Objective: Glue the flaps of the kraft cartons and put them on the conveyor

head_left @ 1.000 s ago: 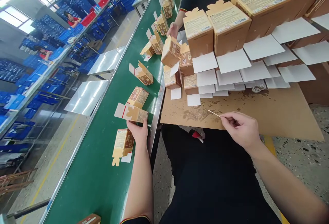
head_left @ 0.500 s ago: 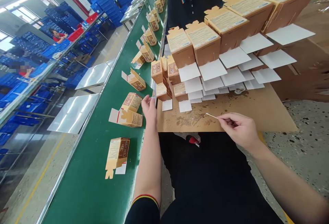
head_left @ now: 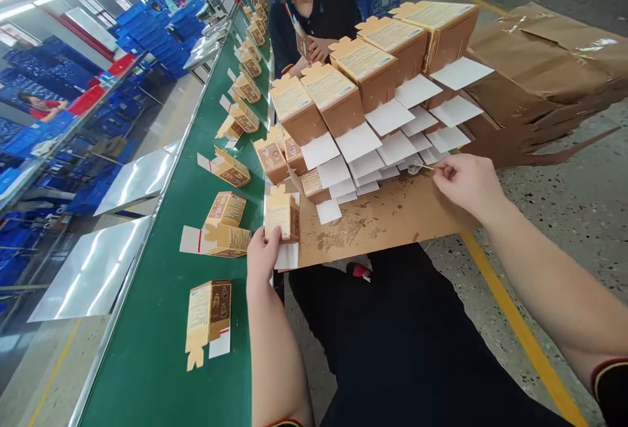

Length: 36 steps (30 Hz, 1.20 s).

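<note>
My left hand grips a small brown printed carton by its lower edge, holding it upright over the near corner of the cardboard work board. The carton's white flap hangs below. My right hand pinches a thin stick, whose tip reaches a small round glue dish at the foot of the stacked cartons. Rows of brown cartons with white flaps spread out rise in steps behind the board.
A green conveyor belt runs along the left, carrying several folded cartons. A person in dark clothes sits further up the line. Metal plates edge the belt. Blue crates fill shelves at far left. Large torn cardboard lies at right.
My left hand left the belt, reached the stack and now holds a carton near me. My right hand carried the stick up and right to the glue dish.
</note>
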### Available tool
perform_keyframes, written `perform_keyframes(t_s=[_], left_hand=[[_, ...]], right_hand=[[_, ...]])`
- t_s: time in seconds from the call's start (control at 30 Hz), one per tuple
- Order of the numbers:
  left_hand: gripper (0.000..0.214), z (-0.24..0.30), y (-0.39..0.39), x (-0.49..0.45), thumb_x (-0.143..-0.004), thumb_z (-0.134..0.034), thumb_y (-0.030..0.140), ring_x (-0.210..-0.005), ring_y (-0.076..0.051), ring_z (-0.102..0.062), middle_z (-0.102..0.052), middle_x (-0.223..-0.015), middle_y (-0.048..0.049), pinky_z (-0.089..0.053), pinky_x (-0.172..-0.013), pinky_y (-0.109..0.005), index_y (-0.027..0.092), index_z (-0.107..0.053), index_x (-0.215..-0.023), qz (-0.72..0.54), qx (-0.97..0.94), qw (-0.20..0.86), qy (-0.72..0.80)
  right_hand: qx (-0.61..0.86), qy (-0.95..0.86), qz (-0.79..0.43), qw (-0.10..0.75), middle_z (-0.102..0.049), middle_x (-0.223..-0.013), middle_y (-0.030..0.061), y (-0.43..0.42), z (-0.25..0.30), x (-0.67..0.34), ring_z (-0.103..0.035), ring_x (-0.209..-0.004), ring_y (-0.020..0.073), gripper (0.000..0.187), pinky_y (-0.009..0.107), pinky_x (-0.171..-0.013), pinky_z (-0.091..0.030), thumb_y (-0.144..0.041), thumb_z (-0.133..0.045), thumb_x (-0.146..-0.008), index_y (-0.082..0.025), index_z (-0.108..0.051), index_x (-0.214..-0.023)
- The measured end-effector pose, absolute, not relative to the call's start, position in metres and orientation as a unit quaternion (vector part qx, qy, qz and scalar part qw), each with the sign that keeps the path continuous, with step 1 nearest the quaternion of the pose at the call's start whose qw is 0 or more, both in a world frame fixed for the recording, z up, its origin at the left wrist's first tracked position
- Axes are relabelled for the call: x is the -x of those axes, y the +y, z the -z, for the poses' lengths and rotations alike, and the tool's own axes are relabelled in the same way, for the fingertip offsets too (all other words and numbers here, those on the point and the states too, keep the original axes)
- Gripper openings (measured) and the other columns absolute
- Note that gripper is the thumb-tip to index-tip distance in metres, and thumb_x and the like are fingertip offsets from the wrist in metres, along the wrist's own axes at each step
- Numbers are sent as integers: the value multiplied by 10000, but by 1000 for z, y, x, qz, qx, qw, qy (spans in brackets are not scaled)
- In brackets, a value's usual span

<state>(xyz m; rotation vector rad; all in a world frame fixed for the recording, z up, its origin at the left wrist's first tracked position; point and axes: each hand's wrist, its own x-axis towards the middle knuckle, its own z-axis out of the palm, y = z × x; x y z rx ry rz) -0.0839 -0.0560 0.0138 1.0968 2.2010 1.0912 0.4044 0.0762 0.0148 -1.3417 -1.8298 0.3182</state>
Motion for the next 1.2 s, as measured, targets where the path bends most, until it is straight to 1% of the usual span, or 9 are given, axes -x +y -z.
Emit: perform_keyframes(t_s=[0.1, 0.23, 0.37, 0.5, 0.6, 0.7, 0.87, 1.03, 1.2], left_hand=[[562, -22, -92, 84, -812, -874, 670, -1048, -365, -803, -845, -1207, -139, -641, -1010, -550, 235, -755, -1149, -373, -352, 241, 824], [760, -30, -128, 81, -721, -996, 670, -1258, -380, -793, -826, -1342, -164, -638, -1102, -574, 239, -705, -1276, -466, -309, 328, 762], [832, -35, -147, 74, -654, -1094, 568, -1367, -410, -773, -829, -1385, -177, -634, -1167, -601, 247, -738, -1335, -547, -250, 408, 687], [837, -34, -137, 53, -613, -1123, 526, -1418, -442, -751, -795, -1494, -187, -636, -1192, -620, 239, -794, -1327, -592, -256, 421, 638], [840, -23, -109, 38, -590, -1127, 552, -1387, -442, -772, -807, -1460, -208, -623, -1211, -620, 202, -800, -1280, -599, -286, 408, 626], [859, -8, -82, 32, -595, -1121, 562, -1385, -416, -776, -804, -1453, -223, -596, -1239, -608, 185, -770, -1283, -598, -305, 396, 626], [847, 11, -65, 37, -631, -1102, 562, -1342, -378, -799, -801, -1444, -218, -609, -1209, -588, 196, -728, -1297, -578, -313, 399, 640], [795, 13, -70, 38, -659, -1104, 516, -1285, -362, -823, -830, -1381, -173, -627, -1189, -586, 228, -722, -1294, -572, -339, 383, 641], [834, 12, -75, 29, -645, -1113, 496, -1309, -385, -810, -814, -1372, -175, -606, -1202, -616, 239, -680, -1310, -581, -330, 376, 642]], right_hand=[[513, -757, -126, 384, -620, -601, 33, 101, -10, -400, -501, -592, 233, 428, 446, -553, -450, -548, -755, -1000, -353, -593, -656], [507, -773, -131, 357, -588, -566, 44, 115, -7, -402, -448, -557, 224, 514, 440, -512, -394, -614, -755, -996, -353, -561, -597], [528, -741, -121, 397, -689, -668, 38, 88, -16, -411, -581, -627, 254, 321, 478, -564, -508, -559, -807, -1001, -369, -733, -753], [515, -722, -166, 430, -786, -824, 21, 40, -22, -383, -690, -694, 261, 113, 484, -627, -599, -376, -763, -1042, -381, -823, -946], [399, -771, -278, 411, -790, -830, 24, 4, -13, -330, -703, -681, 222, 162, 394, -582, -572, -223, -726, -1020, -316, -828, -935], [333, -795, -328, 387, -735, -767, 15, -21, 4, -275, -629, -613, 165, 221, 324, -562, -506, -158, -650, -1023, -262, -799, -897], [316, -819, -336, 342, -628, -731, 10, -31, 29, -227, -584, -659, 161, 266, 290, -627, -461, -110, -580, -1025, -235, -671, -809], [306, -845, -328, 291, -610, -775, 19, -31, 38, -210, -569, -719, 172, 268, 295, -688, -418, -65, -595, -1020, -224, -607, -804], [302, -855, -324, 270, -584, -751, 23, -28, 41, -211, -550, -708, 171, 316, 300, -684, -398, -55, -581, -1015, -224, -545, -751]])
